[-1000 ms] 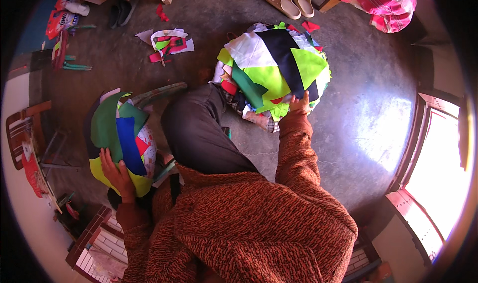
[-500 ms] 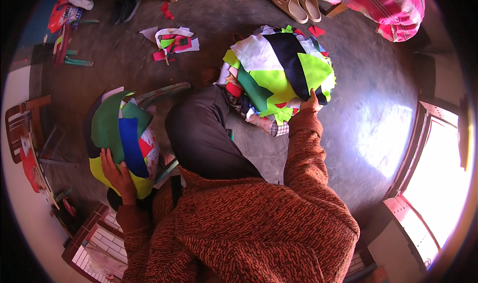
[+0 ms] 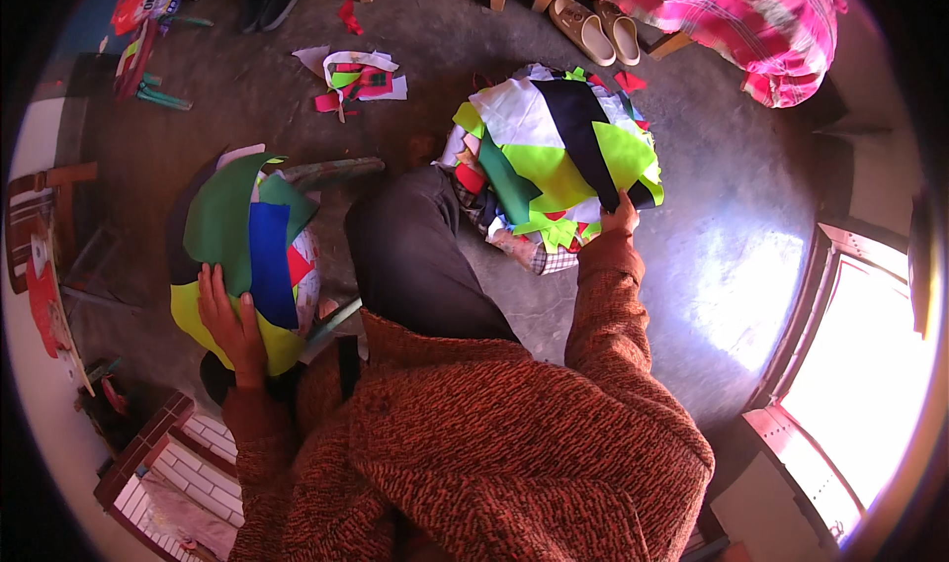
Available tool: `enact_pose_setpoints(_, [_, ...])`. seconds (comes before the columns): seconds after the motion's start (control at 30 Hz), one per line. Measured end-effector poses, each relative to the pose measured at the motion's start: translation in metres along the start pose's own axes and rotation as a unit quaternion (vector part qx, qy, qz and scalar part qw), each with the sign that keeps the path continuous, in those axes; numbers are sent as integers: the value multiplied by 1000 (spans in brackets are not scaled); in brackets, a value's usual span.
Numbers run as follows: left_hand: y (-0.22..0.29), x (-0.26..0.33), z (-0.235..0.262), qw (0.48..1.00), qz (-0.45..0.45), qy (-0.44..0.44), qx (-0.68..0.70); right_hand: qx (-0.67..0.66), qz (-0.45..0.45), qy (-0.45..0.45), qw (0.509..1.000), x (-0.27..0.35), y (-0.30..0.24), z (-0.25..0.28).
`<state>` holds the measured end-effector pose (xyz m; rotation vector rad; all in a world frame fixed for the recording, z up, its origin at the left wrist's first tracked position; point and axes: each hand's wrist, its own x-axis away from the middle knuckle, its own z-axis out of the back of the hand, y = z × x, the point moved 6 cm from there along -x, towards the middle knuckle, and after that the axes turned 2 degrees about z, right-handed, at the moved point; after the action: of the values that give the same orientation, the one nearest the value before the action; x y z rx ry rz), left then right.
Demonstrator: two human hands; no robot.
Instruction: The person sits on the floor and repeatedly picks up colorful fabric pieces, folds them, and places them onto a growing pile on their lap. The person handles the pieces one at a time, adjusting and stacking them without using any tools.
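A large heap of fabric scraps point(image 3: 529, 172), in white, lime, green and navy, lies on the floor ahead of me. At its near right edge my right hand point(image 3: 620, 217) has its fingers closed on the lower end of a navy fabric strip point(image 3: 576, 132), beside a lime piece point(image 3: 628, 154). To my left, a smaller pile of scraps shows a green piece point(image 3: 219, 206), a blue strip point(image 3: 269, 251) and a yellow-green piece point(image 3: 280, 346). My left hand point(image 3: 233, 322) rests flat over the green and yellow-green pieces, fingers stretched out. What supports this pile is mostly hidden.
A small group of scraps point(image 3: 358, 80) lies farther off on the floor, near a red scrap point(image 3: 349, 16). Tan clogs point(image 3: 598, 34) and dark shoes point(image 3: 269, 6) stand at the back. A pink checked cloth point(image 3: 712, 18) hangs there. Light enters through an opening point(image 3: 860, 364) at right.
The view has shifted slightly. My right fingers have drawn in at the heap's edge, where the index finger pointed outward before. My left hand stays on its pile.
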<state>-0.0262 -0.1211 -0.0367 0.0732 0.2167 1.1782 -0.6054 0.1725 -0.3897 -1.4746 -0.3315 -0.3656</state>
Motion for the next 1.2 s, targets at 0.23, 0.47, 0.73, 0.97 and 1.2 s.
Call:
enact_pose_setpoints(0.23, [-6,4,1,1000,14,11,0,-122,66,-17,990,19,-56,-2])
enact_pose_setpoints(0.47, [-15,8,-3,999,3,42,1,115,106,94,983,19,-91,15])
enact_pose_setpoints(0.73, [-20,13,-3,998,13,48,-26,-65,266,22,962,63,-176,2])
enact_pose_setpoints(0.97, [-23,15,-4,998,20,65,-2,-166,302,-179,921,134,-282,-34])
enact_pose_setpoints(1.2, [-35,15,9,975,2,143,172,-178,240,-390,871,256,-324,-85])
